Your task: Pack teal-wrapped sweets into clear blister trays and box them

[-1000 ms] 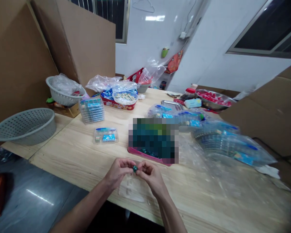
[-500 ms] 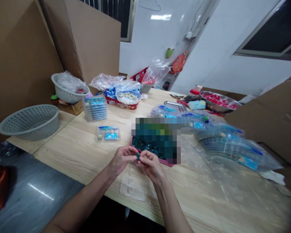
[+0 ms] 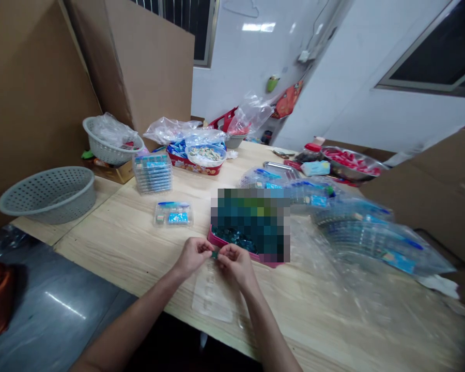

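Observation:
Between my fingertips is a small dark green piece (image 3: 215, 254), too small to name more exactly. My left hand (image 3: 194, 256) pinches it from the left, and my right hand (image 3: 234, 261) pinches it from the right. Just beyond them stands a pink-rimmed box (image 3: 217, 238) of dark green, shiny pieces, its far part blurred out. Below my hands a clear plastic tray (image 3: 211, 302) lies flat on the table, partly covered by my right hand and forearm. To the left rests a filled clear pack (image 3: 173, 214) with a blue item in it.
Stacked clear packs (image 3: 153, 174) stand at the back left, near a grey basket (image 3: 50, 199). Rows of filled clear trays (image 3: 364, 232) lean along the right. A red box (image 3: 196, 165) and a metal bowl of pink pieces (image 3: 349, 165) stand farther back on the wooden table (image 3: 132, 258).
Both hands have shifted slightly, with the fingers now a little farther apart around the green piece. More of the piece shows between them.

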